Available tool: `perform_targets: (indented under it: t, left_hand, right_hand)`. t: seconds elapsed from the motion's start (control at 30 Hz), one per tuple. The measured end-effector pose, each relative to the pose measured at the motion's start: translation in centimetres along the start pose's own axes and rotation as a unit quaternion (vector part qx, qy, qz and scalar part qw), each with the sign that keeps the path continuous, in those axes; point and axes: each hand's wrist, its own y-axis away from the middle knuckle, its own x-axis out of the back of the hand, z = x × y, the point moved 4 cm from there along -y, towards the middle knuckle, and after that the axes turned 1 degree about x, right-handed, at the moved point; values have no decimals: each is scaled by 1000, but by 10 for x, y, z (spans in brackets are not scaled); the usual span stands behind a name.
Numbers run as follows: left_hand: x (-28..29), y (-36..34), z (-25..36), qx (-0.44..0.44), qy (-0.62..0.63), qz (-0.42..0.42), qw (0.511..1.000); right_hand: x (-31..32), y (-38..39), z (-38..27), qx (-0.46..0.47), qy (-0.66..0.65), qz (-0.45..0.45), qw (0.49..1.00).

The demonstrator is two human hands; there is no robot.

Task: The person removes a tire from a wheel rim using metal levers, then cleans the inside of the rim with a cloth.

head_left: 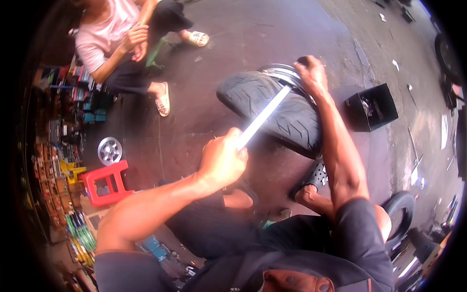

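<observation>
A worn black tyre (245, 93) with a grooved tread stands in front of me, tilted, with a silvery wheel rim (281, 70) showing at its far side. My left hand (224, 159) is wrapped round the near end of a long, shiny metal tyre lever (265, 118). The lever slants up across the tread, its far end meeting the edge of the rim. At the far right of the wheel, my right hand (314, 75) has its fingers curled beside the rim, over something dark that I cannot make out.
A person (109, 39) sits at the far left, hands together. A black open box (372, 107) stands right of the tyre. A red plastic stool (104, 182) and a silver wheel (110, 151) are at left, beside crowded shelves. Another tyre (401, 216) lies at lower right.
</observation>
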Motion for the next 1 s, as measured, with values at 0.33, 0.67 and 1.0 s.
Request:
perform_targets:
  t: [0.33, 0.67, 1.0]
  left_hand:
    - [25, -27, 59, -39, -3, -27, 999]
    - [88, -46, 46, -39, -54, -59, 996]
    - [102, -71, 13, -72, 7, -75, 995]
  right_hand:
    - [8, 224, -125, -361, -547, -66, 753]
    - [33, 201, -124, -93, -249, 197, 944]
    - [-37, -13, 5, -82, 140, -231, 959]
